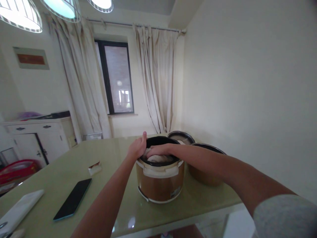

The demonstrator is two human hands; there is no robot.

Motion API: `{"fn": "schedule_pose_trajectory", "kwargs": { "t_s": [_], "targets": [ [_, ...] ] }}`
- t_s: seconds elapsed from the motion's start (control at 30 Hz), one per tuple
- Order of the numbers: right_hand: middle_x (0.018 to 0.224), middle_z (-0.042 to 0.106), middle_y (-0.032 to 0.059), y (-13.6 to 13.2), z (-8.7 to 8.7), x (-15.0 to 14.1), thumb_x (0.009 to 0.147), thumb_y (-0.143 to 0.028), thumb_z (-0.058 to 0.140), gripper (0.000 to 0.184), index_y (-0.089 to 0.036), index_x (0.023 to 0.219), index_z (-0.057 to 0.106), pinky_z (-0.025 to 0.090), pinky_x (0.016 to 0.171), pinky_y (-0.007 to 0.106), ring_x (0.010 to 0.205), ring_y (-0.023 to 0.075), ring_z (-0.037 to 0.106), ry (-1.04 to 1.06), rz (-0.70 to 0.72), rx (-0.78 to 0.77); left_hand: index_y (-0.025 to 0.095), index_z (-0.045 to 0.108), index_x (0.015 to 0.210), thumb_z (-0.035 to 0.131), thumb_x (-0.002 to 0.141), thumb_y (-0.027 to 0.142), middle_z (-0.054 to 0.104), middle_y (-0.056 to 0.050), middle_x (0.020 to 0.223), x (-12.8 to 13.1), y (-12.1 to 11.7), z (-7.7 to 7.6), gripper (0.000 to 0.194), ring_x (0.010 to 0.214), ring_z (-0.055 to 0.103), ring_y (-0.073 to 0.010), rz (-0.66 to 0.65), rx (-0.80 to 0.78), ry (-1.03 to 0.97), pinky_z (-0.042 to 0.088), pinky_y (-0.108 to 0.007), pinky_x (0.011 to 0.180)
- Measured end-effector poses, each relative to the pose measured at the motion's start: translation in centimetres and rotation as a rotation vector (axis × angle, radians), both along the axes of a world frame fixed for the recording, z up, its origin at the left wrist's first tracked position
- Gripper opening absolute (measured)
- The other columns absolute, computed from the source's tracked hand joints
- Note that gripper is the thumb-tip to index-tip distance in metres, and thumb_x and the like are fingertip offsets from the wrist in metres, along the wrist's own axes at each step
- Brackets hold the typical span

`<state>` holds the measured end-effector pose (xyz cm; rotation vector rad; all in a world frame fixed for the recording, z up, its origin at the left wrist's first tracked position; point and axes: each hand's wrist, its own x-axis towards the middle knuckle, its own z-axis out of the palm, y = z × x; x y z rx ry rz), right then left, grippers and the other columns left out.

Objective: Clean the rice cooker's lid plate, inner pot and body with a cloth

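Note:
A brown rice cooker (160, 185) with a white rim and a dark inside stands on the table near its front edge. My left hand (137, 147) grips the cooker's left rim, thumb pointing up and the other fingers partly hidden. Inside the cooker, my right hand (158, 150) is closed over a pale, crumpled cloth (159, 158). The right forearm passes over the cooker's right rim, and part of the cloth is hidden beneath the fingers.
Right of the cooker stands a brown pot (206, 177) with a dark rim, partly behind my forearm. A round lid (182, 136) lies behind. To the left are a black phone (73, 200), a white device (21, 210) and a small white packet (94, 169) on the pale green table (111, 148).

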<state>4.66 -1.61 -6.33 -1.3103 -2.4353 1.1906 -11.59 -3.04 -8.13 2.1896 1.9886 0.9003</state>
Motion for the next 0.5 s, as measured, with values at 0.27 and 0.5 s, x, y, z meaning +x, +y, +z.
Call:
{"fn": "schedule_pose_trajectory", "kwargs": {
  "t_s": [0.27,0.5],
  "targets": [
    [0.100,0.079,0.0027,-0.8,-0.1,0.9,0.084,-0.035,0.066,0.014,-0.025,0.087,0.076,0.056,0.093,0.032,0.105,0.0236,0.071,0.284,0.025,-0.220,0.020,0.079,0.116,-0.006,0.102,0.066,0.077,-0.013,0.126,0.1,-0.5,0.5,0.097,0.127,0.067,-0.0310,-0.042,-0.037,-0.126,0.045,-0.043,0.113],
    [0.091,0.078,0.0056,1.5,1.7,3.8,0.068,-0.050,0.083,0.040,-0.017,0.091,0.077,0.059,0.081,0.037,0.091,0.0268,0.073,-0.418,0.139,0.010,0.019,0.076,0.122,-0.003,0.105,0.060,0.076,-0.014,0.128,0.0,-0.2,0.3,0.091,0.127,0.067,-0.0308,-0.012,-0.038,-0.067,0.045,-0.043,0.111]
  ]
}}
